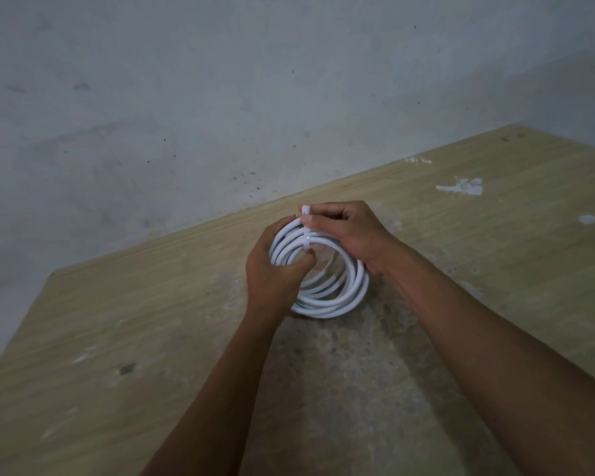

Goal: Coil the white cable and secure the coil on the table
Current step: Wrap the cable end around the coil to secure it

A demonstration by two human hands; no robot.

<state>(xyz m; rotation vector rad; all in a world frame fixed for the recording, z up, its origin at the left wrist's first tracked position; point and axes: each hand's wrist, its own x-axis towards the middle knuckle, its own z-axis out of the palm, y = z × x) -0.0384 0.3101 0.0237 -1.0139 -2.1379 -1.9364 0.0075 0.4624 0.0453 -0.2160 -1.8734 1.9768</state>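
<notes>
Cable (327,297) is wound into a coil of several turns and held just above the table (117,304), near its middle. A thin white tie (305,239) is wrapped across the bundled turns at about 11 o'clock on the coil. The coil's 9 o'clock side is gripped by the left hand (275,273), its fingers curled round the turns and its thumb reaching in toward the tie's lower end. The tie's upper end, which sticks up at 12 o'clock, is pinched by the right hand (347,231).

The securing step appears to be in hand. It would be done well if the turns were kept squeezed flat and side by side by the left hand while the tie is drawn snug by the right, so that no turn slips out. The pull is best kept in line with the tie, not sideways.

No brand, label or writing can be read; only pale paint marks (462,187) are seen on the table toward 2 o'clock.
</notes>
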